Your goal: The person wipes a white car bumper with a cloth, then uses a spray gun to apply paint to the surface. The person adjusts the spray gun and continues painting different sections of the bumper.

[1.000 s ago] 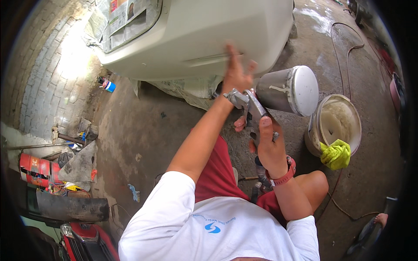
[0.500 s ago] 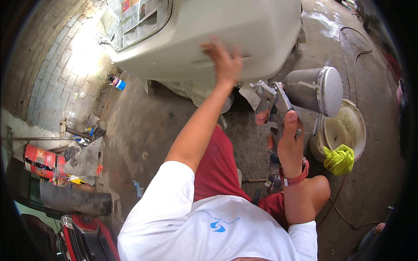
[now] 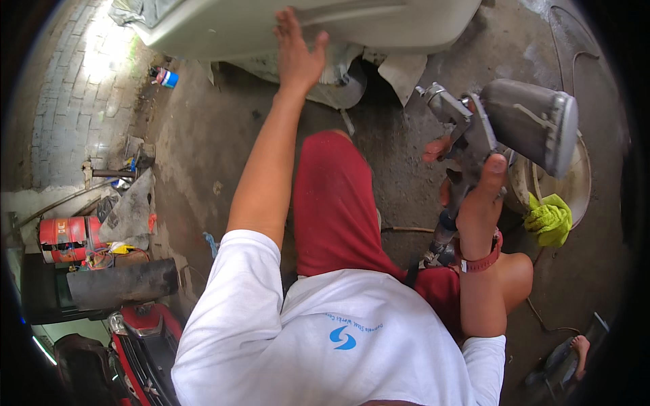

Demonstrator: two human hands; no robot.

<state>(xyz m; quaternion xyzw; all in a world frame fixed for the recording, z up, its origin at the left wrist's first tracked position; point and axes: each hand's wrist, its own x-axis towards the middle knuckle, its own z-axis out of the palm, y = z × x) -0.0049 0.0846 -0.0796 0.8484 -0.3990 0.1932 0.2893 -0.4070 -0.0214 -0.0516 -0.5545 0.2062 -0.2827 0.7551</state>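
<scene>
My right hand [image 3: 484,196] grips a metal spray gun [image 3: 467,125] with a large silver cup [image 3: 525,122] tipped on its side at the right. My left hand [image 3: 298,57] is stretched forward, fingers apart, over the pale bumper [image 3: 403,24] at the top; I cannot tell whether the fingertips touch it. Pale masking sheets [image 3: 399,71] hang under the bumper. A bucket [image 3: 575,193] with a bright green cloth [image 3: 547,220] on it stands on the floor, partly hidden behind the cup.
A hose [image 3: 412,229] lies on the floor [image 3: 217,135]. At the left are a brick surface [image 3: 74,115], a small blue can [image 3: 168,80], red drums [image 3: 64,237], scrap and a red-and-black vehicle part [image 3: 139,342]. At the lower right edge shows a person's bare limb [image 3: 580,355].
My left hand has moved leftward along the bumper. The spray gun and cup in my right hand have moved to the right. The bumper now sits higher in the view.
</scene>
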